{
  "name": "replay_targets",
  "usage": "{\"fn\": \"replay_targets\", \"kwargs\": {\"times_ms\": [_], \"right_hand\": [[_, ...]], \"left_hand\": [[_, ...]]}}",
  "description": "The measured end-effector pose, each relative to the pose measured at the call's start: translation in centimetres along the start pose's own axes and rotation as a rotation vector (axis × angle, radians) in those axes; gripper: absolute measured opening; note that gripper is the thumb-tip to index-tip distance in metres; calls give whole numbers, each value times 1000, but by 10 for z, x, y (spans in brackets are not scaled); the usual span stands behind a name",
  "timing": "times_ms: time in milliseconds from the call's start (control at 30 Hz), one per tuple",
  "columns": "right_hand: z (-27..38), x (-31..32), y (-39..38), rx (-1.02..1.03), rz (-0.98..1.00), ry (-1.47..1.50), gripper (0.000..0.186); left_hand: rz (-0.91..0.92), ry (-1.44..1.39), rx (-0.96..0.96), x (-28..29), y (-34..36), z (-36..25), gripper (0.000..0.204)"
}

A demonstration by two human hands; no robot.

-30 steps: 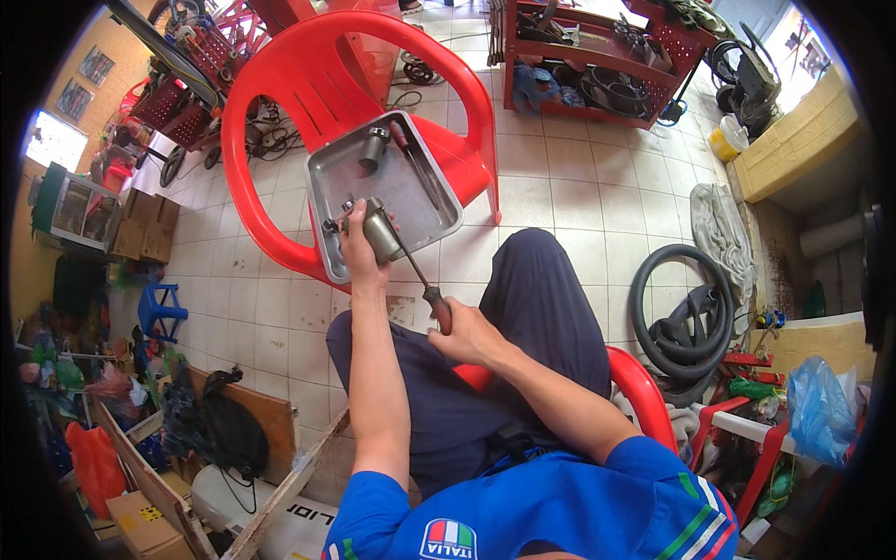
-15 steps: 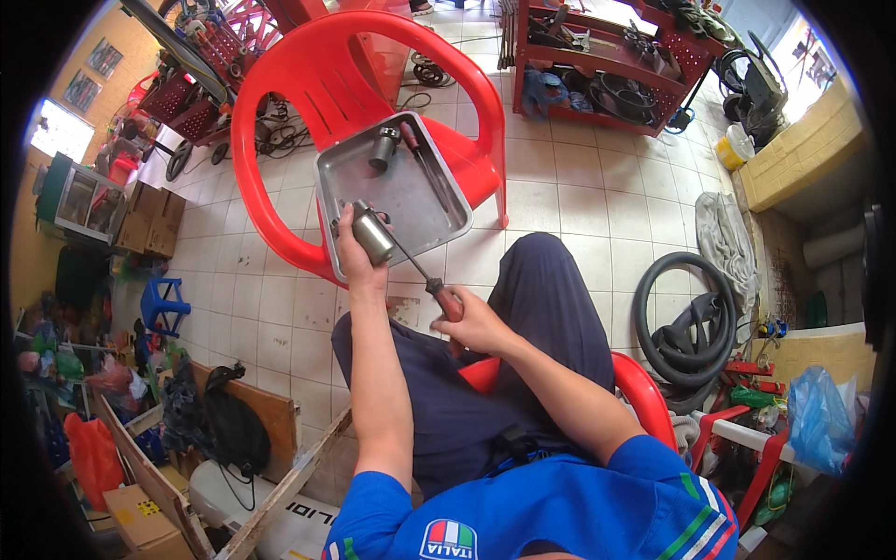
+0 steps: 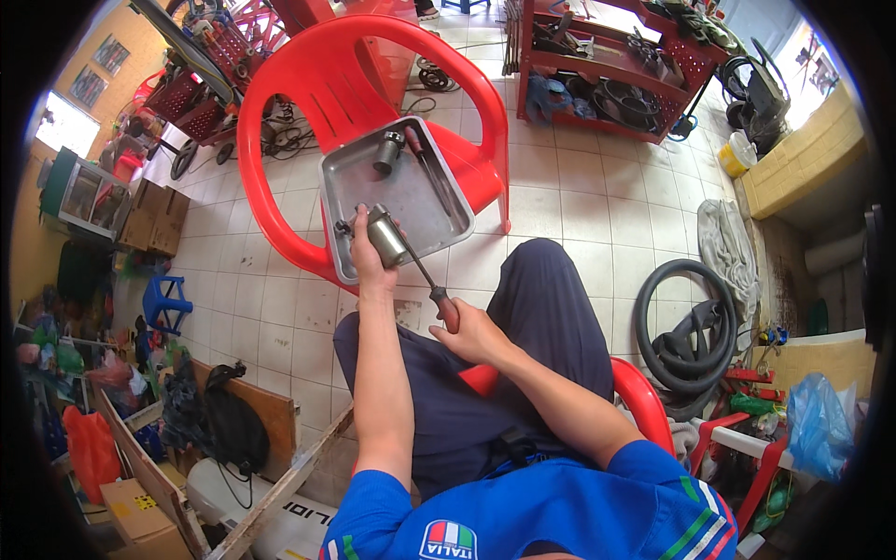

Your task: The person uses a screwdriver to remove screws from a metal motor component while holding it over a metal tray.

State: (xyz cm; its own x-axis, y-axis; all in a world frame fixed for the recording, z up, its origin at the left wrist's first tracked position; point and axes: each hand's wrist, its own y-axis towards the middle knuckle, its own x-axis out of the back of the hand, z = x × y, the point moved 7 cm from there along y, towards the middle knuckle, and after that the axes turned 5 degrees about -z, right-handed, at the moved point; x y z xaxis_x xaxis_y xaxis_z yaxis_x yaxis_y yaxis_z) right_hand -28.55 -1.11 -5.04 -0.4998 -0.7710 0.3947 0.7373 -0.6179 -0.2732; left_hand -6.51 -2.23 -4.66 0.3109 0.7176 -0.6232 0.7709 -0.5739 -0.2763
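Observation:
My left hand (image 3: 374, 261) is closed round a silver metal cylinder (image 3: 385, 233) that looks like a small motor, held over the near edge of a grey metal tray (image 3: 457, 229). In my right hand (image 3: 476, 334) is the red and black handle of a screwdriver (image 3: 441, 301). Its shaft slants up to the cylinder's lower right side; whether the tip touches it I cannot tell. Inside the tray lie a dark cylindrical part (image 3: 386, 154) with a collar at one end and a second, red-handled screwdriver (image 3: 415, 142) along the far right side.
The tray rests on a red plastic chair (image 3: 488, 103) in front of my knees. A red tool cart (image 3: 597, 79) stands beyond it. Black tubes (image 3: 653, 308) lie on the tiled floor at right. At left are a blue stool (image 3: 166, 303) and cardboard boxes (image 3: 154, 217).
The whole scene sits slightly lower in the picture. My right fingers have shifted on the screwdriver handle, and the cylinder has turned a little in my left hand.

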Motion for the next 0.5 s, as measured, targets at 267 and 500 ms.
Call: {"fn": "replay_targets", "kwargs": {"times_ms": [267,500], "right_hand": [[24,20,-10,395,-291,19,49],[18,-6,-9,-168,222,332,51]], "left_hand": [[-44,-71,-5,2,-1,-14,46],[-7,1,-38,5,0,-5,36]]}}
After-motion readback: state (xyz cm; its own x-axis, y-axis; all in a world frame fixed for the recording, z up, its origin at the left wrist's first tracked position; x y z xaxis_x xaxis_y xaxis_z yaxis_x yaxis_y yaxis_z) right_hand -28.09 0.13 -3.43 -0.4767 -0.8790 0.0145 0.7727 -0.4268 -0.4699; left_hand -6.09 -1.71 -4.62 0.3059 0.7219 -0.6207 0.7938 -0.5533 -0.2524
